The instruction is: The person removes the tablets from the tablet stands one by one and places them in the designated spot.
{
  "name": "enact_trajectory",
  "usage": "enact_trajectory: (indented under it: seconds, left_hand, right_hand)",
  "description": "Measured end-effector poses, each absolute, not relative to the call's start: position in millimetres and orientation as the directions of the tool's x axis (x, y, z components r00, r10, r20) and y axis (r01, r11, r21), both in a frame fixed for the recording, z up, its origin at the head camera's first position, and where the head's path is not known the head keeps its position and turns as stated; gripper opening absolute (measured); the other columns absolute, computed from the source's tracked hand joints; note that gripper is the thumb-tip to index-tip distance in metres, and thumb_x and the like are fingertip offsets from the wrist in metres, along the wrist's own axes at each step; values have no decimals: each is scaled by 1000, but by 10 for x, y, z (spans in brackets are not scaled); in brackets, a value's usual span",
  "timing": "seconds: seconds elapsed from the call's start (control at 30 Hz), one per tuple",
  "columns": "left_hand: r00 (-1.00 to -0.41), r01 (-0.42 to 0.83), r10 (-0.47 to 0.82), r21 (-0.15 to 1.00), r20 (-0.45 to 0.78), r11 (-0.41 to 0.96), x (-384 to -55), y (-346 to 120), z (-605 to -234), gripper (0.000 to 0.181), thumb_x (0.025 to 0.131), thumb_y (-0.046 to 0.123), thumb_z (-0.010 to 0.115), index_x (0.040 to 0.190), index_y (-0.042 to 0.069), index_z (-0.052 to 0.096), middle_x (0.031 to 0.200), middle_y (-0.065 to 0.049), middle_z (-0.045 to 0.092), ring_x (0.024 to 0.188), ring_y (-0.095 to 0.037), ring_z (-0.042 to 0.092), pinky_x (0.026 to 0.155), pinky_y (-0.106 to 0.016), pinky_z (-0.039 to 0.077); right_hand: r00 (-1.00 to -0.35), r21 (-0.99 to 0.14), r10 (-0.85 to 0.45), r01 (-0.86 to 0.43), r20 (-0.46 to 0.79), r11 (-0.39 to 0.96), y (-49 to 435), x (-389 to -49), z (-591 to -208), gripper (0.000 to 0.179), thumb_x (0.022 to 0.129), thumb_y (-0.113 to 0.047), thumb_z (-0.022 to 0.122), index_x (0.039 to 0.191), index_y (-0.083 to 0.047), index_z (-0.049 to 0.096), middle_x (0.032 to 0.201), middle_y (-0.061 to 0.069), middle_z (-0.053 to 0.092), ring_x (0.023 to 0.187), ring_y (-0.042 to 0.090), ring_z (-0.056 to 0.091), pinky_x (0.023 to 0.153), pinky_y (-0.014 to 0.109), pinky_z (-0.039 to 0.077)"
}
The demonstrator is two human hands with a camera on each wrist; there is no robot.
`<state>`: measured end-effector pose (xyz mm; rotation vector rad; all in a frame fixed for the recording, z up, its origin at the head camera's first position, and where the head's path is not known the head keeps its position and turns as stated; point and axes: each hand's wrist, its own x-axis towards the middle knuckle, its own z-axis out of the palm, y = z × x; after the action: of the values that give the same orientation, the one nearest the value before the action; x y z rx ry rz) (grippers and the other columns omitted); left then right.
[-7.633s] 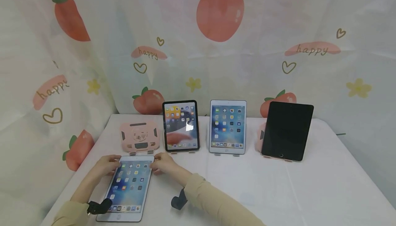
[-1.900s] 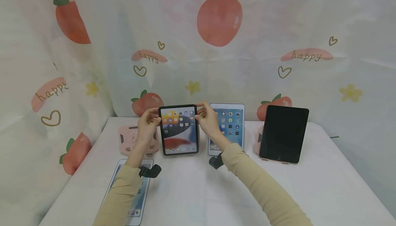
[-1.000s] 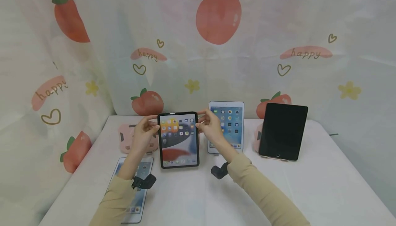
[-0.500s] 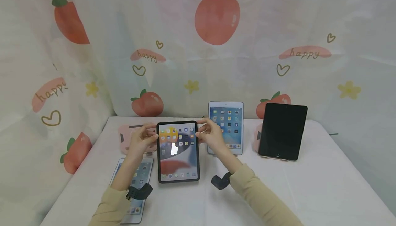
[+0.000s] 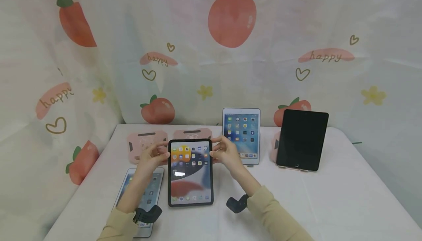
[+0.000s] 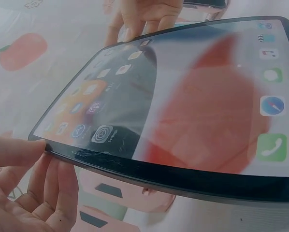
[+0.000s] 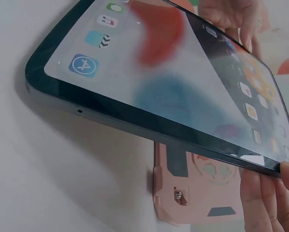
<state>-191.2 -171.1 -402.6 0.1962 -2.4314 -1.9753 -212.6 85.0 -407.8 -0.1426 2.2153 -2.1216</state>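
Note:
Both hands hold a black-framed tablet with a lit home screen, tilted in front of the pink stands. My left hand pinches its upper left edge, thumb on the front and fingers behind. At the upper right edge, my right hand grips it the same way. In the left wrist view the tablet fills the picture, with the left thumb and fingers at its corner. Seen from the right wrist, its lower end hangs close over the white cloth, and a pink stand shows behind.
A white tablet lies at the left, partly under the left forearm. Another pink stand is behind the left hand, with a second one beside it. A lit white tablet and a dark-screened tablet lean on stands at the right.
Both hands have lifted the black-framed tablet off its stand and drawn it toward the person and down, uncovering the pink stand. Earlier, both hands were at the white tablet lying on the left.

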Motion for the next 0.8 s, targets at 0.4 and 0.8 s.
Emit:
enact_trajectory:
  seconds: [0.4, 0.8]
  left_hand:
    - [-976, -201, -119, 962, -181, 187, -1842, -1719, -4161, 42, 91, 10, 63, 131, 14, 55, 101, -4, 58, 87, -16, 60, 82, -28, 55]
    - [-956, -284, -112, 949, -270, 139, -1859, -1788, -4339, 45, 87, 5, 64, 131, 8, 55, 93, -3, 62, 81, -14, 62, 75, -26, 54]
  right_hand:
    - [-993, -998, -119, 17, -25, 61, 834, -2031, -4247, 37, 80, 7, 64, 116, -3, 60, 82, 11, 62, 62, 14, 62, 70, 45, 60]
    - [-989, -996, -133, 60, -68, 66, 795, -1978, -4356, 40, 79, 6, 65, 119, 2, 58, 82, 11, 64, 61, 12, 60, 66, 40, 60]
